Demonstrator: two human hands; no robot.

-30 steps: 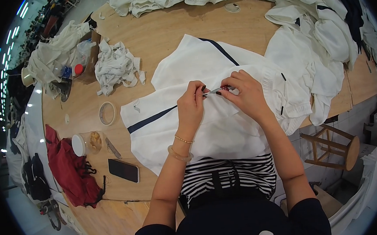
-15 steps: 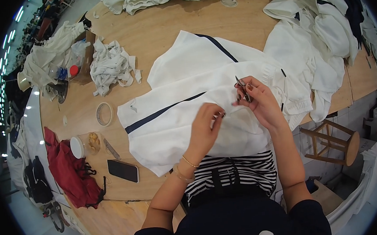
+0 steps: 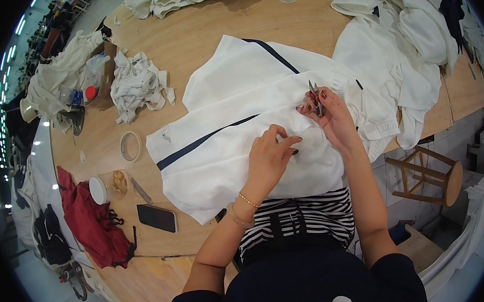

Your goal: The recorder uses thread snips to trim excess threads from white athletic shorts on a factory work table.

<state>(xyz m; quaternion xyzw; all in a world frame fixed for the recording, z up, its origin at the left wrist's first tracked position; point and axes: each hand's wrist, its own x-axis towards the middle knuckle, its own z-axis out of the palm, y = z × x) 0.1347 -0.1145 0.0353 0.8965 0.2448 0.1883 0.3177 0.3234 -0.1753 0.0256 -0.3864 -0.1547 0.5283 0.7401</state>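
Observation:
A white garment with a dark navy stripe [image 3: 207, 139] lies spread in front of me, its near edge against my body. My right hand [image 3: 332, 116] is closed around small metal thread snips [image 3: 315, 98], whose blades point away from me over the gathered part of the garment. Over the near part of the cloth is my left hand [image 3: 269, 156], its curled thumb and index finger a little apart, with nothing visible between them. Another white panel with a navy stripe [image 3: 271, 53] shows just beyond.
White garments [image 3: 393, 67] are heaped at the right and along the far edge. On the left are white scraps [image 3: 136, 85], a tape roll [image 3: 131, 146], a plastic jar [image 3: 107, 187], a phone [image 3: 157, 218] and red cloth [image 3: 93, 229]. A wooden stool [image 3: 452, 184] stands at the right.
My left hand has moved slightly right, and its thumb and index finger have parted. The snips in my right hand have turned more upright and shifted a little away from me.

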